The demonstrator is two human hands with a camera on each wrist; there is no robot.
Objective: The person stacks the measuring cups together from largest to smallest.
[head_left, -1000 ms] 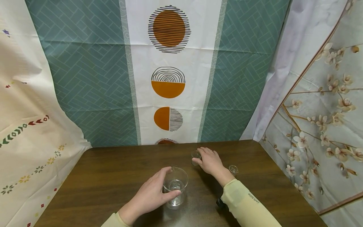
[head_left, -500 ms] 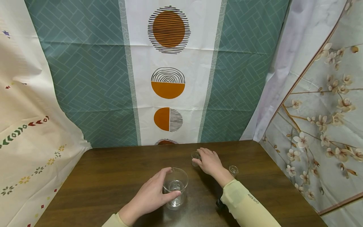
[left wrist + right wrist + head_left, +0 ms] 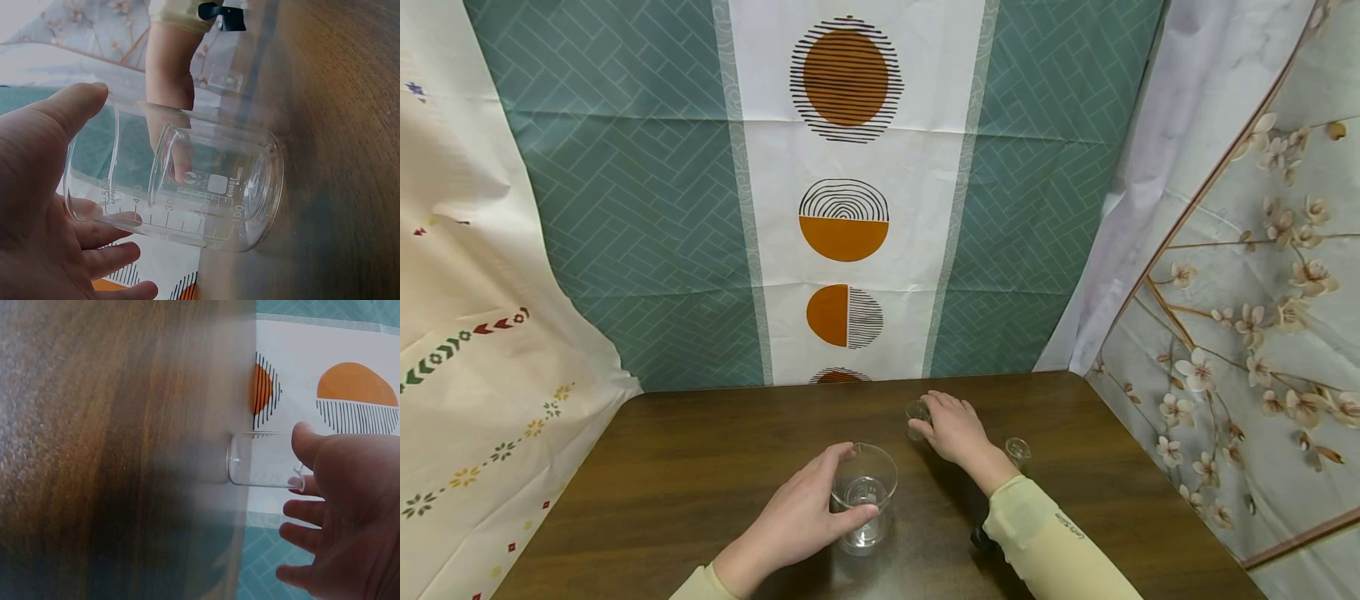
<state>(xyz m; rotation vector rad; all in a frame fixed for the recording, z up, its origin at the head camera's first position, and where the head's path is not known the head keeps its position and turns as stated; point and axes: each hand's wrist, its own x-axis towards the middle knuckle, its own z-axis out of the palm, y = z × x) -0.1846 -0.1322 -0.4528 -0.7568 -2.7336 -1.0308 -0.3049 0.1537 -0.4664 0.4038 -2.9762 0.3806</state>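
Note:
In the head view my left hand holds a large clear glass beaker near its rim, thumb on the near side and a fingertip on the far side. Inside it sits a smaller glass beaker, its white markings visible in the left wrist view. Both stand upright on the table. Further back, my right hand pinches the rim of a small clear beaker between thumb and index finger; its other fingers extend free. That beaker's base looks to be on the tabletop, and the hand hides its right side in the head view.
Another small glass beaker stands right of my right forearm, partly hidden by it. Under the brown wooden table's surroundings hang a green-and-white patterned cloth behind and a floral cloth on the right.

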